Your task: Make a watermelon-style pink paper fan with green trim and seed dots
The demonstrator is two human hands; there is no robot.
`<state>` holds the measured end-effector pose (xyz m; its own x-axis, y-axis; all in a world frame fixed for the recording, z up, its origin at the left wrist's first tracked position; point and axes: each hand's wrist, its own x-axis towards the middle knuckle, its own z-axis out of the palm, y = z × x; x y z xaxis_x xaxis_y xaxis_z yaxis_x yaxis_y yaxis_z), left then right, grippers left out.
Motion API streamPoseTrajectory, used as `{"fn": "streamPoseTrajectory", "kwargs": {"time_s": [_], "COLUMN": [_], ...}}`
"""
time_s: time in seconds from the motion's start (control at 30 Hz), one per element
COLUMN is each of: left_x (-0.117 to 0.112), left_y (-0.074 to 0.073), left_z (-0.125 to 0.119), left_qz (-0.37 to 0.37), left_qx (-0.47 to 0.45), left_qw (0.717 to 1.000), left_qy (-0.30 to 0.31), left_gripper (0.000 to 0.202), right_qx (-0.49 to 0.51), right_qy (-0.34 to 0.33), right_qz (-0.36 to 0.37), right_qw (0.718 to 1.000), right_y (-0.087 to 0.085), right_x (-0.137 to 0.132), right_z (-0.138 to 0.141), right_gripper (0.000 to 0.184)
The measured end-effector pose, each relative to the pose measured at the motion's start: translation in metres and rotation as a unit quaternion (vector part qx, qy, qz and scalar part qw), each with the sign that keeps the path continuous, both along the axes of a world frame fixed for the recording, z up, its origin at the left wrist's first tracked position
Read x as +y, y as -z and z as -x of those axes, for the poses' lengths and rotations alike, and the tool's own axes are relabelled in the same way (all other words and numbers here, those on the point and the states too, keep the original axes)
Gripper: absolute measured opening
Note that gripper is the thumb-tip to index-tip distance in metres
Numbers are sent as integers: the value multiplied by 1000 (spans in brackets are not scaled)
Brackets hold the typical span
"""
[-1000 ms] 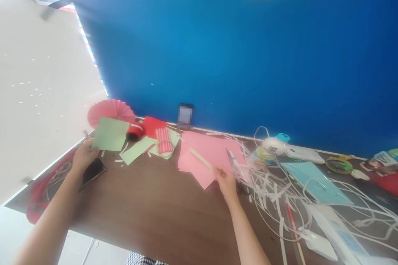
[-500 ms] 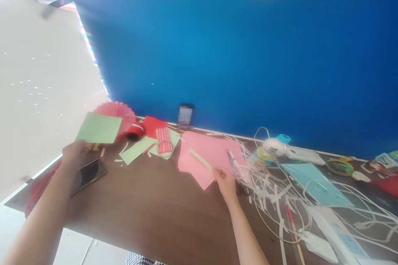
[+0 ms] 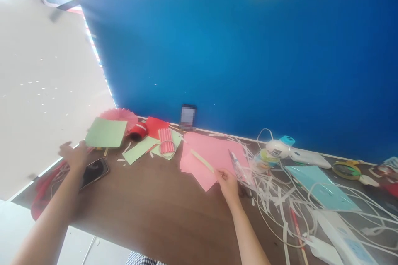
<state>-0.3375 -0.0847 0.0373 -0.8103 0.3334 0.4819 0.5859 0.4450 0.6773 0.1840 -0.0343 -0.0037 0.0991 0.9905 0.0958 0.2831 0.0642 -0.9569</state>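
Observation:
My left hand (image 3: 74,154) is at the left end of the desk, its fingers apart, right beside the lower left corner of a light green paper sheet (image 3: 106,132). That sheet overlaps a pleated pink paper fan (image 3: 130,115). Below the hand, a dark phone (image 3: 94,171) is partly covered by my forearm. My right hand (image 3: 227,182) pinches one end of a narrow pale green paper strip (image 3: 201,160), which slants up and left above a stack of pink paper sheets (image 3: 202,178).
A red tape roll (image 3: 138,131), red paper (image 3: 156,126) and a pink pleated piece (image 3: 166,140) lie at the back left. Rightward are pens (image 3: 236,162), a white bottle (image 3: 277,148), tangled paper strips (image 3: 273,198), a blue packet (image 3: 323,186) and a power strip (image 3: 345,236).
The fingers of my left hand have spread and come off the green sheet, which now sits slightly lower over the fan. My right hand still holds the strip. The view has shifted slightly.

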Motion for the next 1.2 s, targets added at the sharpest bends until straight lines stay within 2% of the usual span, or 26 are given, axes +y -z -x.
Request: {"fn": "streamPoseTrajectory", "kwargs": {"time_s": [0.03,0.07,0.1,0.17,0.2,0.3,0.37,0.47,0.57,0.7,0.77,0.83,0.93,1.0,1.03,1.07,1.13,1.2], "left_x": [3,6,12,27,36,65,80,91,92,92,91,88,81,75,73,71,68,67], "left_y": [-1,-1,-2,-3,-2,-1,-4,-19,-40,-58,-58,-52,-36,-23,-17,-11,1,9], "left_z": [-9,-20,-33,-59,-71,-98,-107,-114,-120,-122,-126,-135,-162,-187,-201,-216,-245,-269], "left_qz": [-3,8,40,107,137,183,207,216,223,271,260,179,25,-28,-50,-57,-42,-18], "left_qx": [61,127,177,236,260,297,297,269,189,65,54,89,152,117,78,30,-117,-270], "left_qw": [997,990,983,946,925,900,894,899,925,934,942,964,965,956,948,928,854,763], "left_qy": [-56,-56,22,193,241,259,263,269,245,223,203,177,210,268,303,367,505,587], "left_gripper": [46,46,43,39,40,41,37,31,31,29,30,30,34,36,36,38,43,49], "right_qx": [2,5,9,12,12,15,21,34,42,35,31,28,22,22,24,27,37,48], "right_qy": [1,1,3,5,6,5,5,8,9,8,7,11,25,29,24,14,-20,-50], "right_qz": [0,0,1,1,0,1,1,1,1,1,-2,-12,-40,-58,-63,-64,-51,-31], "right_qw": [1000,1000,1000,1000,1000,1000,1000,999,999,999,999,999,999,998,997,997,998,997], "right_y": [0,0,0,0,1,3,4,6,5,2,2,2,2,1,0,-1,-3,-5], "right_x": [0,0,0,0,1,1,1,2,2,2,2,1,-1,-4,-6,-8,-11,-13], "right_z": [0,0,0,0,0,-1,-1,-2,-2,-1,0,1,1,2,3,4,6,8], "right_gripper": [34,35,36,38,38,38,38,37,34,31,30,31,30,29,29,28,28,27]}}
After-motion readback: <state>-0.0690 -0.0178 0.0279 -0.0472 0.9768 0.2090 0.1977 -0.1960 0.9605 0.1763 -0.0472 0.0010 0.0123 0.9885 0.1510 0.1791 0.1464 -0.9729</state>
